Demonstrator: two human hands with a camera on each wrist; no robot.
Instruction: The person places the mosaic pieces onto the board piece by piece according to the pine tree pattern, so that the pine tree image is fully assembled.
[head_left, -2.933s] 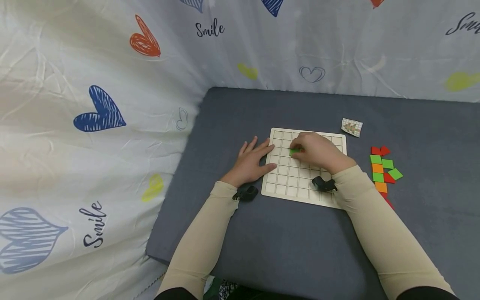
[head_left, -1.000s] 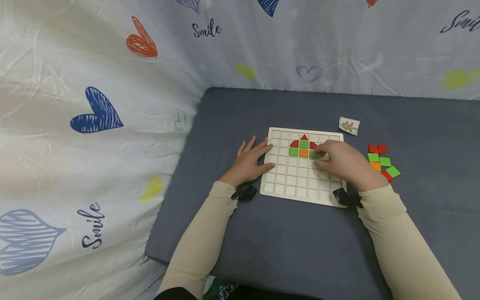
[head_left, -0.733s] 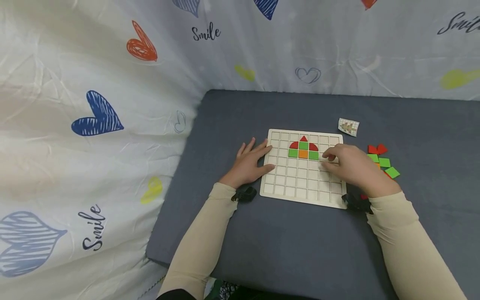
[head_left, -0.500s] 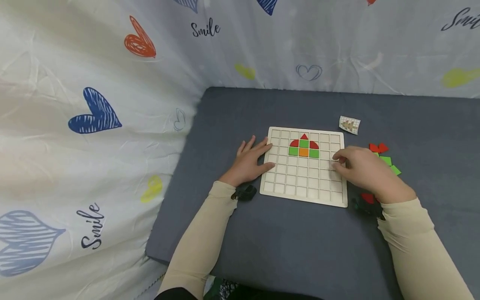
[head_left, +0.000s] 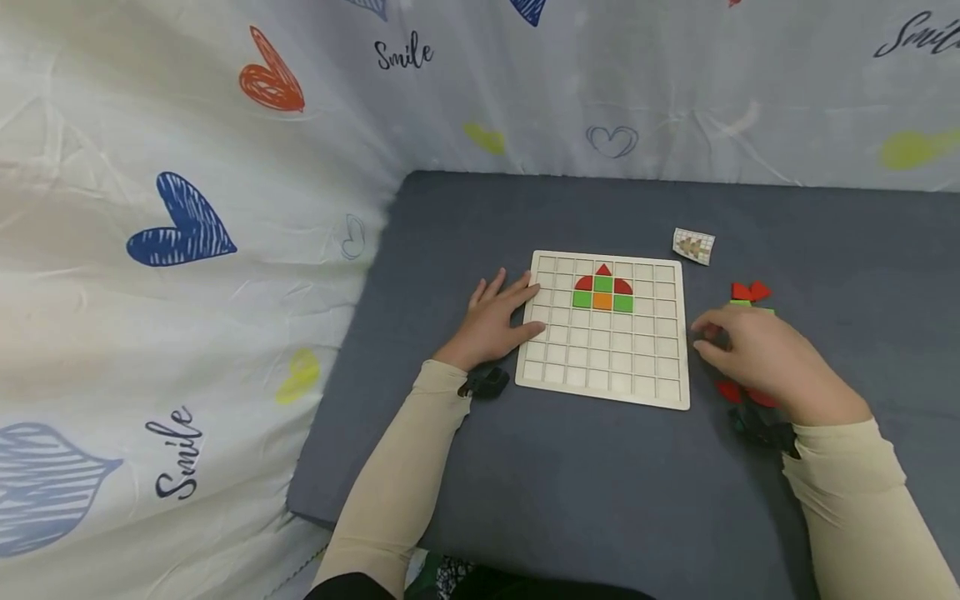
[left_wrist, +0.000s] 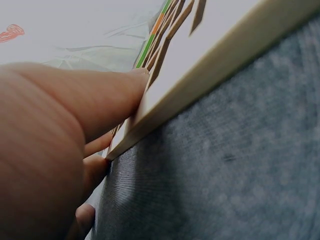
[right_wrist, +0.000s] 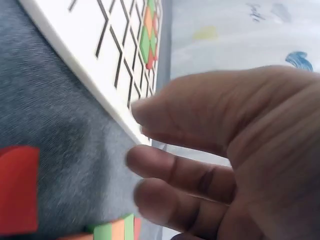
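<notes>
A pale gridded board (head_left: 600, 350) lies on the grey surface. Near its top sits a group of tiles: a red triangle (head_left: 603, 270), a green square (head_left: 603, 284), an orange square (head_left: 602, 301), two more green squares and two red rounded pieces. My left hand (head_left: 491, 321) rests at the board's left edge, fingers spread, thumb touching the rim. Just past the right edge hovers my right hand (head_left: 772, 354), fingers loosely bent and apart, with nothing between thumb and fingertips in the right wrist view. It hides most of the loose tiles beneath it.
Loose red tiles (head_left: 750, 291) show beyond the right hand, and red rounded pieces (head_left: 729, 391) nearer its wrist. Behind the board's right corner lies a small printed card (head_left: 693, 246). A white patterned curtain (head_left: 645, 83) borders the surface at the back and left.
Earlier my right hand pinched a green tile over the board, then was at the right-hand green tile. It has since moved right, off the board. My left hand stays put.
</notes>
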